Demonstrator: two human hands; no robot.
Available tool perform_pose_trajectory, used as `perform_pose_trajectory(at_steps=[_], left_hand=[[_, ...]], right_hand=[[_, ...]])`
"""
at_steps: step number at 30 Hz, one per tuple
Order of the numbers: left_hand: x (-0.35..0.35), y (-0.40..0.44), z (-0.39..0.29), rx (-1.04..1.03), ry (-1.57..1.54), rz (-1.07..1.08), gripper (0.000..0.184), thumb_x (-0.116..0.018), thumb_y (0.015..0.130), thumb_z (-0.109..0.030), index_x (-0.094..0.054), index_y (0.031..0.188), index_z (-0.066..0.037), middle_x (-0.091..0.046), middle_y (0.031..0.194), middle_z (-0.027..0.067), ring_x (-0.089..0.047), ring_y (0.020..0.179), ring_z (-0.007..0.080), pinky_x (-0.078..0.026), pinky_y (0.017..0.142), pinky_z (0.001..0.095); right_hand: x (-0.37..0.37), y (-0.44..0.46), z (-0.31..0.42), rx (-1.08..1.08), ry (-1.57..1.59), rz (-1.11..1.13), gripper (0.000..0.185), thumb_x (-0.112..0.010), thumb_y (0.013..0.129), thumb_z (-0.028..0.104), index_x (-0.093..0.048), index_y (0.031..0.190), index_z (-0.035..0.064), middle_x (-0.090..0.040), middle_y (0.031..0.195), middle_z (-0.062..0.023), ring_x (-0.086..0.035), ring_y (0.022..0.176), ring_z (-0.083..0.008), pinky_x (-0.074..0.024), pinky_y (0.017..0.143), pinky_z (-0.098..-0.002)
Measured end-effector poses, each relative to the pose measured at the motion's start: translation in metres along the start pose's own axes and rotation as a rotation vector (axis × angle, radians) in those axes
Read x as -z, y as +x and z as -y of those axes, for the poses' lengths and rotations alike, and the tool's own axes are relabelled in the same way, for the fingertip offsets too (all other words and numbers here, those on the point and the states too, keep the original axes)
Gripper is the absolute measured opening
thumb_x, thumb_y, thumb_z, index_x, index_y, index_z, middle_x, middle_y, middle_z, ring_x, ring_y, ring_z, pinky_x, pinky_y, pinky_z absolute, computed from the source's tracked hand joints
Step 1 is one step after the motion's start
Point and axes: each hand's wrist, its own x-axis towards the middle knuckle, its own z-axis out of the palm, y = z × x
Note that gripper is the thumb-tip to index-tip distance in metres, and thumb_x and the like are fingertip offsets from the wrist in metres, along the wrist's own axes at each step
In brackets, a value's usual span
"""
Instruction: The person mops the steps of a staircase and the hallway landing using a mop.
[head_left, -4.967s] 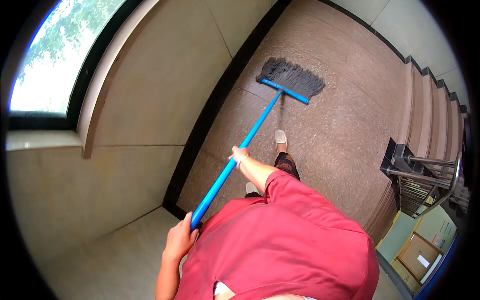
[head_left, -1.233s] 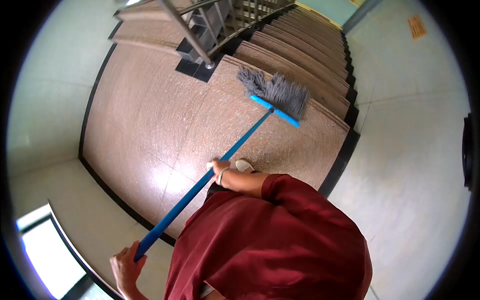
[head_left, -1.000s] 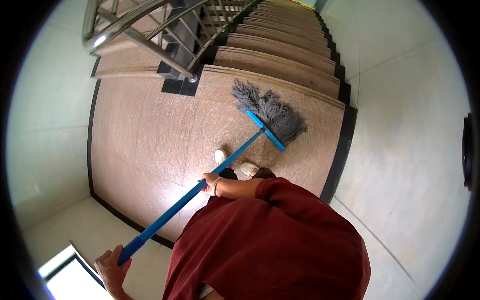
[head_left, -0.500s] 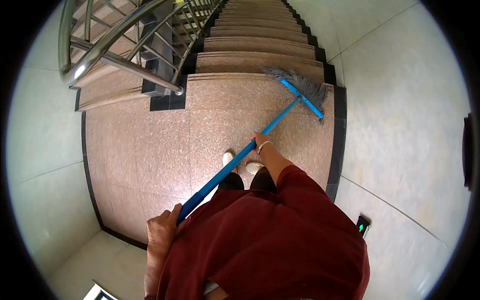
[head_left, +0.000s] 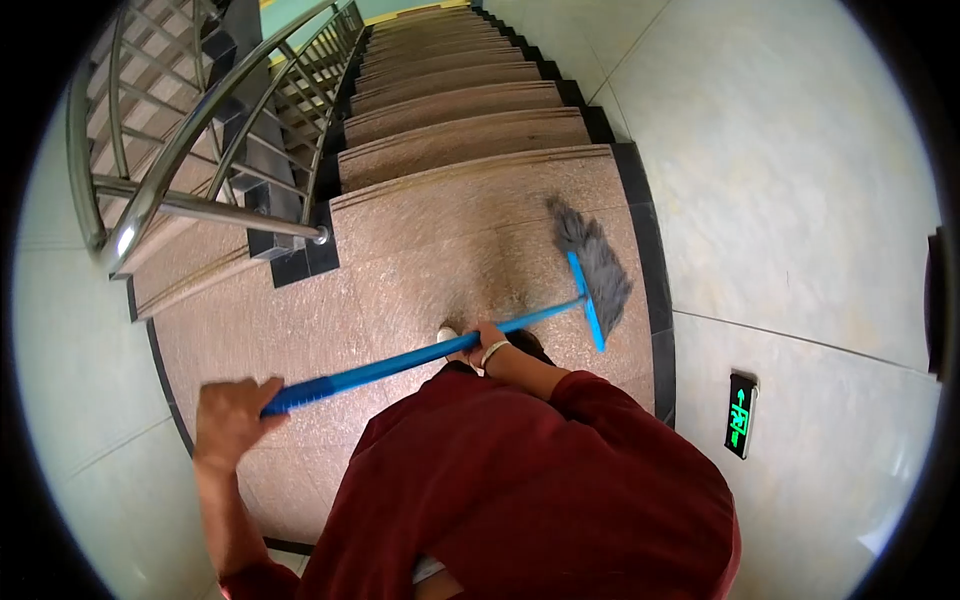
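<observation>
Landing (head_left: 400,285), speckled: L hand (head_left: 232,418) gripping end of blue hdl (head_left: 400,361); R hand (head_left: 486,345) gripping mid-hdl; mop head (head_left: 604,275) best flat.

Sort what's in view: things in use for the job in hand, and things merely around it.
In use:
- blue mop handle, gripped by left hand and right hand
- grey mop head
- landing floor beneath it

Merely around:
- metal railing
- lit green sign on the wall
</observation>
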Motion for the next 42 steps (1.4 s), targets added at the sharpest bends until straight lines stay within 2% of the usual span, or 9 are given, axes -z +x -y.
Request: perform_pose_trajectory(at_steps=[10,22,26,29,33,35,39,41,42], left_hand=[[0.022,0.246,-0.058,-0.536,0.199,-0.099,0.027,-0.064,0.053,-0.029,-0.051,0.068,-0.012,-0.050,0.058,0.0031,-0.052,0.058,0.0188,-0.041,0.051,0.0299],[0.067,0.329,-0.091,-0.311,0.117,-0.020,0.031,-0.066,0.052,-0.029,-0.049,0.071,-0.011,-0.045,0.054,0.0023,-0.050,0.051,0.0191,-0.038,0.045,0.0311],[0.065,0.298,-0.098,-0.005,0.150,0.050,0.030,-0.063,0.056,-0.033,-0.047,0.071,-0.012,-0.045,0.053,0.0038,-0.049,0.048,0.0207,-0.038,0.042,0.0322],[0.065,0.279,-0.111,0.122,0.072,0.099,0.031,-0.062,0.058,-0.033,-0.046,0.074,-0.011,-0.046,0.053,0.0058,-0.050,0.046,0.0223,-0.037,0.039,0.0330],[0.064,0.272,-0.120,0.193,0.044,0.080,0.035,-0.065,0.056,-0.029,-0.048,0.081,-0.010,-0.048,0.056,0.0073,-0.050,0.046,0.0225,-0.039,0.040,0.0325],[0.073,0.276,-0.119,0.269,0.116,0.037,0.041,-0.068,0.052,-0.027,-0.050,0.085,-0.010,-0.049,0.057,0.0076,-0.050,0.046,0.0233,-0.039,0.041,0.0325],[0.078,0.283,-0.104,0.285,0.108,0.032,0.043,-0.070,0.049,-0.020,-0.050,0.086,-0.009,-0.050,0.059,0.0099,-0.051,0.050,0.0271,-0.040,0.044,0.0351],[0.080,0.286,-0.099,0.220,0.103,0.018,0.043,-0.070,0.049,-0.020,-0.050,0.086,-0.009,-0.050,0.059,0.0100,-0.051,0.050,0.0272,-0.040,0.045,0.0351],[0.081,0.286,-0.096,0.193,0.090,0.013,0.043,-0.070,0.049,-0.020,-0.050,0.086,-0.009,-0.050,0.060,0.0101,-0.051,0.051,0.0273,-0.040,0.045,0.0350]], right_hand=[[0.041,0.018,0.127,0.190,0.609,-0.189,0.006,-0.032,0.074,0.013,-0.034,0.068,0.0125,-0.037,0.055,0.0001,-0.035,0.047,-0.0148,-0.0330,0.056,-0.0319],[-0.027,0.008,0.283,0.098,0.700,-0.339,0.010,-0.033,0.074,0.015,-0.035,0.066,0.0096,-0.035,0.046,-0.0011,-0.037,0.037,-0.0154,-0.0323,0.035,-0.0251],[-0.055,0.053,0.311,0.090,0.330,-0.356,0.014,-0.042,0.072,0.017,-0.044,0.062,0.0079,-0.046,0.051,-0.0050,-0.046,0.045,-0.0184,-0.0385,0.041,-0.0342],[-0.093,0.074,0.326,0.642,-1.685,-0.280,0.019,-0.048,0.073,0.018,-0.049,0.088,0.0067,-0.053,0.079,-0.0077,-0.050,0.076,-0.0223,-0.0418,0.058,-0.0340],[-0.149,0.051,0.341,1.018,-2.242,-0.237,0.018,-0.052,0.068,0.020,-0.059,0.082,0.0106,-0.056,0.086,-0.0102,-0.055,0.079,-0.0248,-0.0450,0.058,-0.0346],[-0.176,0.050,0.342,0.964,-1.725,-0.271,0.021,-0.053,0.068,0.026,-0.055,0.082,0.0106,-0.056,0.083,-0.0124,-0.055,0.077,-0.0258,-0.0446,0.057,-0.0349],[-0.211,0.058,0.345,0.978,-1.874,-0.337,0.024,-0.051,0.072,0.026,-0.051,0.083,0.0049,-0.057,0.080,-0.0134,-0.056,0.065,-0.0224,-0.0435,0.053,-0.0329],[-0.216,0.107,0.342,0.362,-0.132,-0.207,0.027,-0.048,0.075,0.022,-0.044,0.086,-0.0027,-0.055,0.075,-0.0148,-0.056,0.061,-0.0226,-0.0417,0.046,-0.0315],[-0.213,0.085,0.347,0.322,0.046,-0.206,0.027,-0.048,0.075,0.022,-0.044,0.085,-0.0027,-0.054,0.074,-0.0146,-0.055,0.060,-0.0226,-0.0414,0.045,-0.0319]])
